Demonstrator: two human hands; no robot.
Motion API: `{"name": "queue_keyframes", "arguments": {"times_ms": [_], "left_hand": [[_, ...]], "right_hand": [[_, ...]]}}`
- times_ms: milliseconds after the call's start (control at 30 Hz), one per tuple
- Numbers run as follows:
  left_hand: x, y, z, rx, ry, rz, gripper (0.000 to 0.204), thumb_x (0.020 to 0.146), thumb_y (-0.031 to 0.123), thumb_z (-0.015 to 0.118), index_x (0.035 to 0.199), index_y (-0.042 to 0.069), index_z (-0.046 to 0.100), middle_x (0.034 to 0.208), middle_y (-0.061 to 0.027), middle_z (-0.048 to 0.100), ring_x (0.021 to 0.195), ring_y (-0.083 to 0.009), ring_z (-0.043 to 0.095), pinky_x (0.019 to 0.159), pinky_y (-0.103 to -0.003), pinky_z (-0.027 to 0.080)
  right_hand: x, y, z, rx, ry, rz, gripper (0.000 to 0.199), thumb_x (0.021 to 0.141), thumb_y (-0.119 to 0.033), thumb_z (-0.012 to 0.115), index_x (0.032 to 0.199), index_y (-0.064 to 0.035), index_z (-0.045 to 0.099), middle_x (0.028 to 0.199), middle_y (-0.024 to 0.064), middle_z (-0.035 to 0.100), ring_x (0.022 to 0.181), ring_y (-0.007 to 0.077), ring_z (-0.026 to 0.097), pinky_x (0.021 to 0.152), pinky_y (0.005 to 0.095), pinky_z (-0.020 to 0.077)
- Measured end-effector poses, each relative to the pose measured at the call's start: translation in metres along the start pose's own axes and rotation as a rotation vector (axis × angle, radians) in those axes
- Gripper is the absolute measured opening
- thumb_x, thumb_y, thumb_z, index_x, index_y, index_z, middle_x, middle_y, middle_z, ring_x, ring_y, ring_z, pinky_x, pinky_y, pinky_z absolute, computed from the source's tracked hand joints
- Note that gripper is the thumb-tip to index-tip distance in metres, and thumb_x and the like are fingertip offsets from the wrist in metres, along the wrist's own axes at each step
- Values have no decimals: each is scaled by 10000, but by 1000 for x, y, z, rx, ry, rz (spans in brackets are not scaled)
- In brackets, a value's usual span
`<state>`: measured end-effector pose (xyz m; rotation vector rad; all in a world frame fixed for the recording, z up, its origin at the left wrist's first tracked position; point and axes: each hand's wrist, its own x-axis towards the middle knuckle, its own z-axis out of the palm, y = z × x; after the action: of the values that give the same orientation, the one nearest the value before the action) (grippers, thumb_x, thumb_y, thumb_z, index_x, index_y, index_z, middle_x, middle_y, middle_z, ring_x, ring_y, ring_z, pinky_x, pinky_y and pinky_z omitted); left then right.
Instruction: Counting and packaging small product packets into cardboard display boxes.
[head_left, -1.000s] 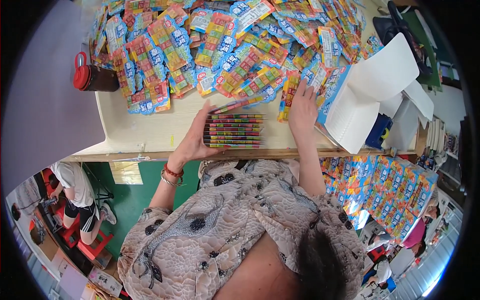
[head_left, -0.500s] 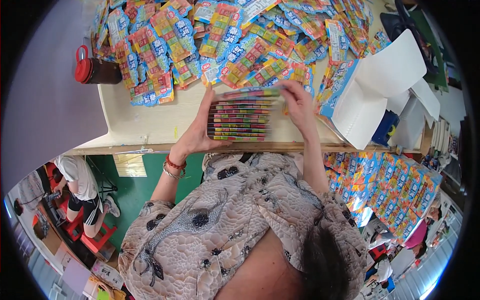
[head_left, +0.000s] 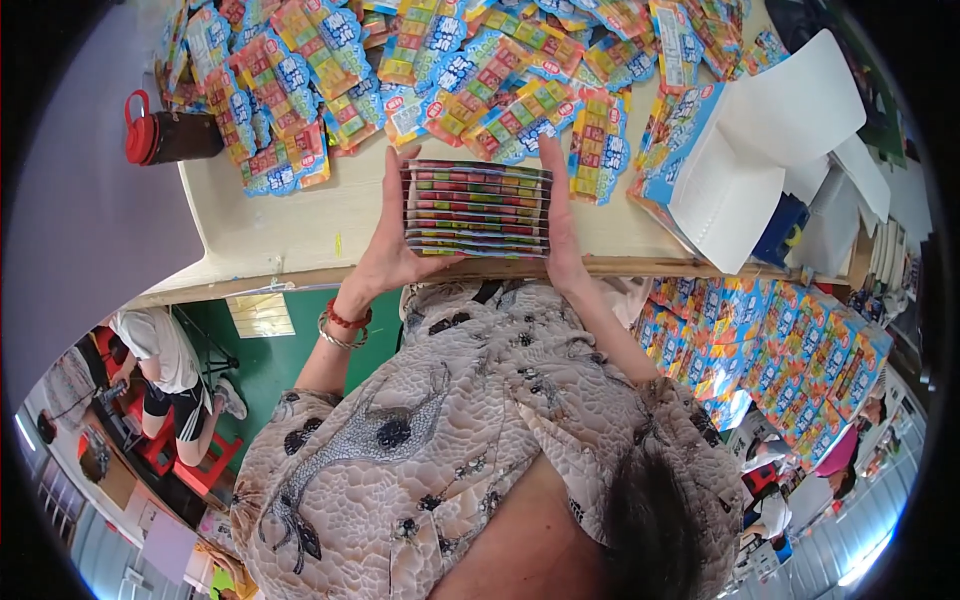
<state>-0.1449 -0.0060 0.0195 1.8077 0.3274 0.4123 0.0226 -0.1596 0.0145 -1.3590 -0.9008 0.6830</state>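
— Holding what?
— Both hands grip a stack of packets over the table edge: left hand and right hand fingers clamped on its sides.
— Nearby?
— Loose packets behind.

Pale table: colourful packets heaped toward twelve o'clock, dark red-lidded flask at ten, white cartons at two.

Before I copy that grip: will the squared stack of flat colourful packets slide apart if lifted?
Probably, if loosely held: the stack of flat colourful packets looks glossy and loose. The left hand and right hand clamp its two ends, likely keeping it squared. It seems light, slightly floppy.
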Motion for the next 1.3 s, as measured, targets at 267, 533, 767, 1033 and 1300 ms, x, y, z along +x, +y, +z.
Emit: {"name": "queue_keyframes", "arguments": {"times_ms": [267, 533, 767, 1033, 1300], "left_hand": [[-6, -13, -10, 107, -80, -10, 1207, 610, 168, 895, 1502, 37, 94, 1503, -230, 218, 1428, -366, 203, 1144, -419, 265], [-11, -14, -6, 70, -32, -51, 1219, 593, 167, 897, 1504, 46, 95, 1557, -232, 125, 1446, -365, 162, 1161, -425, 230], [-11, -16, -6, 103, -43, -30, 1216, 581, 147, 894, 1505, 61, 108, 1562, -224, 108, 1451, -365, 148, 1165, -426, 225], [-13, -19, -7, 97, -54, -64, 1242, 581, 159, 899, 1508, 55, 79, 1565, -213, 104, 1445, -367, 160, 1166, -425, 226], [-8, -16, -10, 97, -93, -27, 1283, 573, 136, 906, 1508, 53, 31, 1548, -208, 139, 1381, -361, 287, 1139, -425, 284]], "right_hand": [[-5, 12, -6, 291, 132, 359, 441, 1026, -317, 435, 1301, 20, 512, 1332, 118, 551, 1176, 165, 533, 1039, 318, 375], [8, 7, -16, 400, 52, 406, 407, 973, -273, 561, 1254, 21, 562, 1251, 130, 609, 1211, 186, 519, 1052, 320, 360], [0, 13, -26, 492, -87, 279, 709, 852, -414, 698, 1362, 6, 441, 1430, 161, 448, 1327, 235, 415, 1115, 360, 303], [-2, 14, -29, 270, -118, 286, 517, 918, -226, 631, 1350, -4, 456, 1377, 125, 514, 1264, 208, 484, 1081, 340, 353], [-9, 19, -14, -85, 0, 183, 365, 1009, -211, 472, 1320, -19, 465, 1236, 85, 585, 1111, 148, 560, 978, 288, 417]]}}
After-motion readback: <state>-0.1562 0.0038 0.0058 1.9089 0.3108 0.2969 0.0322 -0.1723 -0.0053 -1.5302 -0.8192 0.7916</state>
